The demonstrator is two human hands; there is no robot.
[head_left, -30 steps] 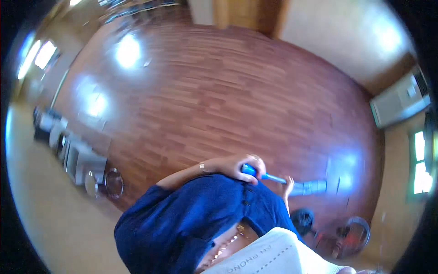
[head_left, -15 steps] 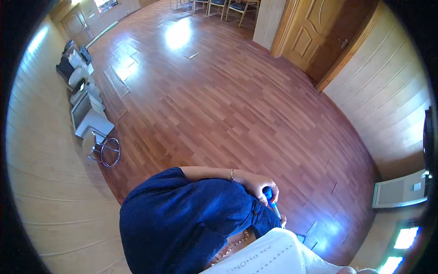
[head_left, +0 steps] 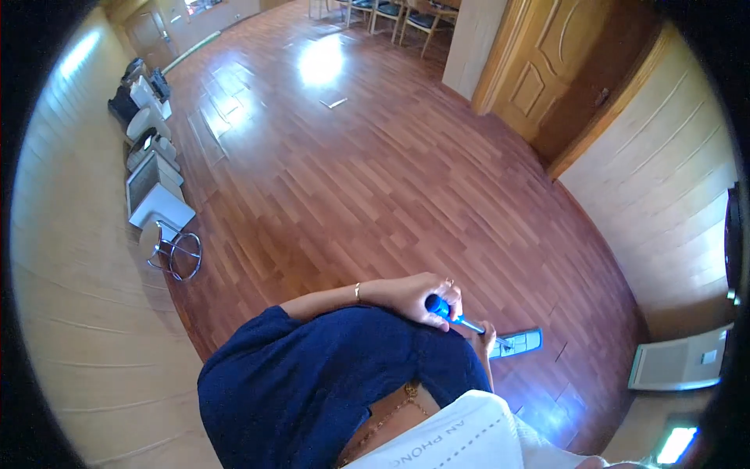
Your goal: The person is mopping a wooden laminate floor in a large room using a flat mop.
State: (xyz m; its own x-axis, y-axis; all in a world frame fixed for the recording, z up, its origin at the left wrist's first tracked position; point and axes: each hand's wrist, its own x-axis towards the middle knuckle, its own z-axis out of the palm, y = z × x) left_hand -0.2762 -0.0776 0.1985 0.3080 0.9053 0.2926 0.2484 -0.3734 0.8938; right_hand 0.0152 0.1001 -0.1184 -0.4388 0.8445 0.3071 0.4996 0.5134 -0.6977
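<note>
My left hand (head_left: 418, 297), with a bracelet at its wrist, is wrapped round the blue grip at the top end of a flat mop (head_left: 529, 341). Lower down, my right hand (head_left: 487, 334) is closed on the mop's thin metal pole; my body hides part of that arm. The pole slants down to the right. Its flat, pale blue-grey rectangular head rests on the brown wood-look floor (head_left: 375, 187), just beyond my right hand.
Along the left wall stand a round stool with chrome rings (head_left: 184, 256), a white box-like item (head_left: 160, 205) and several other things. Chairs (head_left: 387, 11) stand at the far end. A wooden door (head_left: 539, 78) and a white wall-side unit (head_left: 680, 359) are on the right.
The mop has swung forward, away from my body, so its head shows more fully. Both hands have moved forward with it, the left one also leftward, and keep their hold.
</note>
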